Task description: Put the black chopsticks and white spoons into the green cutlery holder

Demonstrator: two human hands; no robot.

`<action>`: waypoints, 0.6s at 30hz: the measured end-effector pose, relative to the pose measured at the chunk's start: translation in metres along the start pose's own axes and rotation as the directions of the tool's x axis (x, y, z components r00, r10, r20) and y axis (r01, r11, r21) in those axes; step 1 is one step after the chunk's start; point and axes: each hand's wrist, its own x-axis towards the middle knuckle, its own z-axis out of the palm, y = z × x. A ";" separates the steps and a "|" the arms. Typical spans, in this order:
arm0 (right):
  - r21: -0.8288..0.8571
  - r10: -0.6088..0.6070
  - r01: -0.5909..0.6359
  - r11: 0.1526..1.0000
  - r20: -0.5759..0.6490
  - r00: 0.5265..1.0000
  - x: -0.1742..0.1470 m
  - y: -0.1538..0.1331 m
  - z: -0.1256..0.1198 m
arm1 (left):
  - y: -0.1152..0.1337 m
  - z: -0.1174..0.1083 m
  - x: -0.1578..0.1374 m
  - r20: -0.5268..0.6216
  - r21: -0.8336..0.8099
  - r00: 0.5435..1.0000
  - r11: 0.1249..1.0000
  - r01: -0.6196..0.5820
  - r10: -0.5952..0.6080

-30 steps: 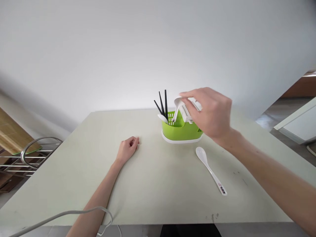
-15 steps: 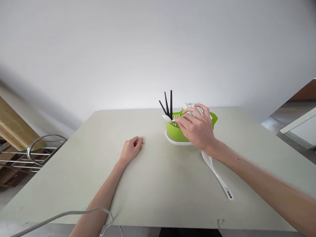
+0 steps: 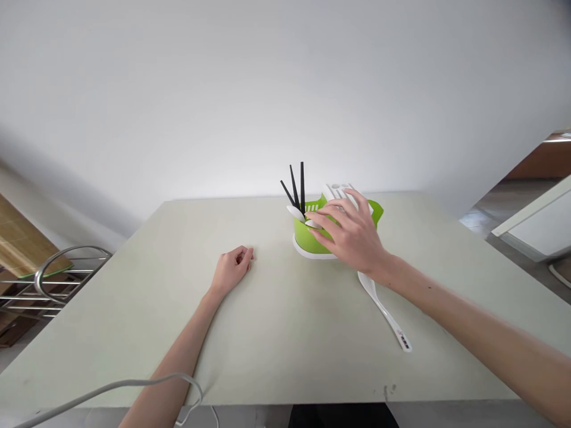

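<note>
My right hand [image 3: 351, 233] is over the front of a green utensil holder [image 3: 307, 240] with a white base. Its fingers are apart, the tips close to a white spoon [image 3: 313, 224] standing in the holder. Another white spoon [image 3: 294, 212] leans at the left rim beside three black chopsticks [image 3: 302, 185]. A white slotted section [image 3: 335, 191] shows behind my fingers. My left hand [image 3: 232, 268] rests on the table, fingers curled in, with nothing visible in them. On the table below my right wrist lies a long-handled white spoon [image 3: 386, 314].
The pale table [image 3: 285, 345] reaches back to a white wall [image 3: 250, 107]. A grey cable [image 3: 120, 383] crosses over my left forearm. Left of the table stand a metal rack [image 3: 66, 279] and a bamboo board [image 3: 31, 232]; a white-framed panel [image 3: 542, 220] is at the right.
My right hand's fingers have spread from a pinch at the holder's front, and the second white spoon shows there more clearly. The view has shifted slightly; my left hand stays put.
</note>
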 end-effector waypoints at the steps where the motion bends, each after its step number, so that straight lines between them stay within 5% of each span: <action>1: 0.019 -0.018 0.018 1.000 -0.007 1.000 -0.003 0.002 -0.007 | 0.000 0.000 0.000 -0.001 -0.003 1.000 1.000 0.000 0.000; 6: 0.095 0.008 -0.006 0.995 -0.022 1.000 -0.035 0.019 -0.054 | 0.001 0.001 -0.002 -0.007 -0.010 1.000 1.000 -0.019 0.019; 11: 0.102 0.220 -0.251 0.963 0.247 0.944 -0.087 0.032 -0.083 | 0.001 0.001 -0.001 0.003 0.011 0.999 0.999 -0.043 0.043; 15: 0.076 0.334 -0.468 0.880 0.602 0.725 -0.122 0.033 -0.082 | 0.001 0.001 0.001 -0.017 0.028 0.998 0.998 -0.057 0.057; 18: 0.021 0.413 -0.627 0.779 0.735 0.538 -0.136 0.029 -0.072 | 0.003 0.000 0.000 -0.010 0.034 0.999 0.998 -0.049 0.050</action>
